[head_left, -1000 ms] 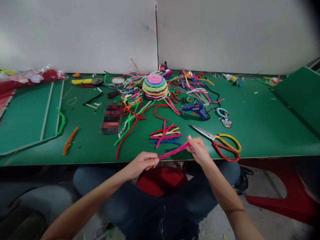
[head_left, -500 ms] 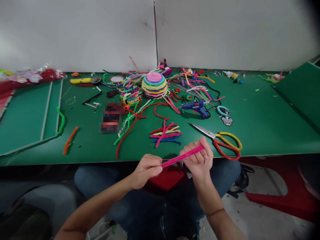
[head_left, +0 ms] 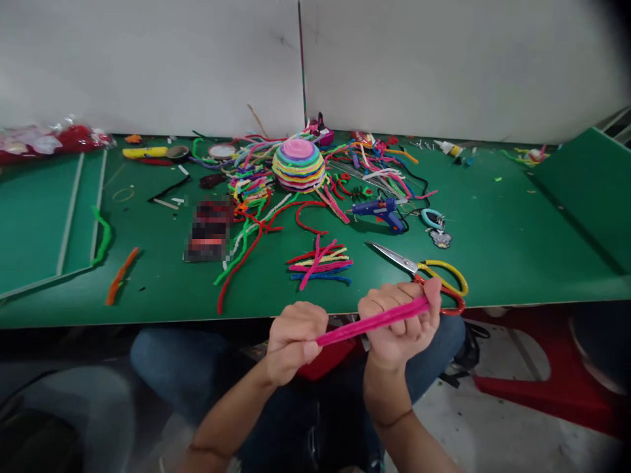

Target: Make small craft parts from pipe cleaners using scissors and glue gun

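Note:
A bright pink pipe cleaner, seemingly doubled into close strands, stretches between my hands just in front of the table edge. My left hand pinches its lower left end between thumb and fingers. At the upper right end, my right hand is closed with the thumb pressed on it. Past my hands lies a small pile of cut pipe cleaners in pink, red, yellow and blue. Scissors with one yellow and one red handle rest beyond my right hand, which partly covers the red handle.
A striped pipe-cleaner dome stands at the back among many loose pipe cleaners. Right of it are a blue glue gun and a turquoise-ringed keychain. An orange pipe cleaner lies at left, near a green board.
My right hand has shifted right and slightly down, now overlapping the scissors' red handle. My left hand is slightly higher on its wrist, still pinching. The view has turned a little rightward.

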{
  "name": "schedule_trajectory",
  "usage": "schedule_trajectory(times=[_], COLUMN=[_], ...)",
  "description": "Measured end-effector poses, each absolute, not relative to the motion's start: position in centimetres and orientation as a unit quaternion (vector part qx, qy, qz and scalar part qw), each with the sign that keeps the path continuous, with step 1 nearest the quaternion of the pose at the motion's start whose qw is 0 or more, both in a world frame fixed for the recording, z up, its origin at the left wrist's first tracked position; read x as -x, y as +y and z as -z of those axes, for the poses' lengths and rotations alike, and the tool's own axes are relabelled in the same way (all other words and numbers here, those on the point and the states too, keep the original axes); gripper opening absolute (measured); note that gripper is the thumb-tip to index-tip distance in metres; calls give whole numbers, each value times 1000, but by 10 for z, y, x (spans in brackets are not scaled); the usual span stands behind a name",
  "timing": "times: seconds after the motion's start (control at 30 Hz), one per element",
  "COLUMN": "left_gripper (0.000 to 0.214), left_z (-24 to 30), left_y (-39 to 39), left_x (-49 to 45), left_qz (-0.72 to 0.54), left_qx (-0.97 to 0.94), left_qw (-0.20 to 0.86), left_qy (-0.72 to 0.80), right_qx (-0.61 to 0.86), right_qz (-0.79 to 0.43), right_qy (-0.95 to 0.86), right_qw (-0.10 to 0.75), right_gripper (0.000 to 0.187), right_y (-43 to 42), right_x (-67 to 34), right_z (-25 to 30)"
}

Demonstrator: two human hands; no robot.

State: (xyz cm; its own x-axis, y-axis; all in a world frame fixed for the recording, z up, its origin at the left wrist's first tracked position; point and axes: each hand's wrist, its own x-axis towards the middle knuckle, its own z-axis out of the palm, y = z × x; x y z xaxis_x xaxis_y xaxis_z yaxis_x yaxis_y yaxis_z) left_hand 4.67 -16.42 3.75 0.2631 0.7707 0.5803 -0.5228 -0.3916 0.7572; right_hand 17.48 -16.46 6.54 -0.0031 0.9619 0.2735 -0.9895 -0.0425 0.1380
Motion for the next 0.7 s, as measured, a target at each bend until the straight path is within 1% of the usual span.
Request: schedule_trajectory(times=[0.1, 0.23, 0.3, 0.4, 0.47, 0.53, 0.63, 0.7], left_gripper=[31, 27, 26, 28, 28, 30, 36, 34], left_z=[-38, -44, -48, -57, -62, -63, -52, -37], left_y=[-156, -152, -152, -149, -141, -127, -105, -97], left_x=[-25, -8, -3, 2, 8, 17, 41, 60], left_qz=[-556, -537, -541, -540, -541, -551, -556, -492], left_qx=[-669, -718, -721, -716, -713, -706, -672, -637], left_qw=[478, 418, 411, 427, 431, 424, 425, 465], left_qy=[122, 142, 138, 113, 110, 137, 241, 369], right_qx=[-66, -5, 6, 39, 111, 200, 296, 412], right_qz=[-709, -692, -688, -667, -619, -544, -429, -313], right_qy=[-127, -216, -261, -343, -423, -525, -669, -710], right_qw=[691, 688, 677, 660, 653, 623, 530, 478], right_gripper=[59, 62, 62, 62, 63, 62, 56, 52], right_y=[-161, -159, -158, -157, -152, -143, -120, -93], right_x=[-178, -176, -174, -174, -180, -191, -219, -243], right_z=[-65, -66, -69, -71, -72, -72, -77, -87])
